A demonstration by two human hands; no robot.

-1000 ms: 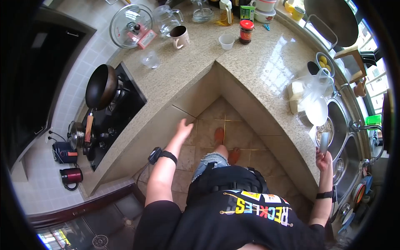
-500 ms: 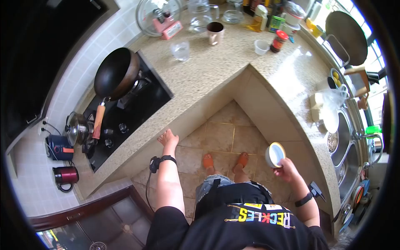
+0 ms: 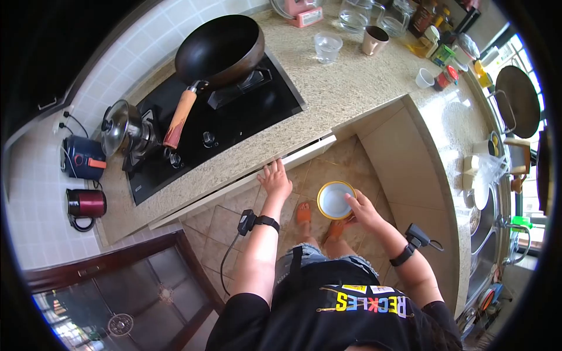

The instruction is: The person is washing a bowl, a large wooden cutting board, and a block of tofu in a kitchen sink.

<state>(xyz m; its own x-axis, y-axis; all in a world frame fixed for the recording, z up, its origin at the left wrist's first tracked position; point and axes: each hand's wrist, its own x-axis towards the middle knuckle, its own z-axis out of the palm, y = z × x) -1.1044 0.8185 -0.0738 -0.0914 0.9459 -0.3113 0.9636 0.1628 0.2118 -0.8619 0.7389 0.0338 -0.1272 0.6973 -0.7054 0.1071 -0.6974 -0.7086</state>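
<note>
A white bowl with a yellow rim (image 3: 333, 200) is held by its right side in my right hand (image 3: 363, 209), with the thumb over the rim. My left hand (image 3: 275, 180) has its fingers spread against the top edge of a drawer front (image 3: 304, 153) under the counter. The drawer stands slightly out, with a narrow dark gap below the countertop. Above it is the black gas stove (image 3: 234, 126), where a dark wok (image 3: 219, 50) with a wooden handle rests. A lidded steel pot (image 3: 126, 128) stands at the stove's left.
On the counter (image 3: 345, 85) are a glass of water (image 3: 327, 47), a pink mug (image 3: 374, 41), a small clear cup (image 3: 424, 78) and a red-lidded jar (image 3: 446, 77). A sink (image 3: 483, 228) lies at the right. A red kettle (image 3: 86, 203) stands at the left.
The view has shifted toward the stove. My left hand has come to the drawer front, which now stands slightly out. The bowl in my right hand has moved left, nearer my left hand.
</note>
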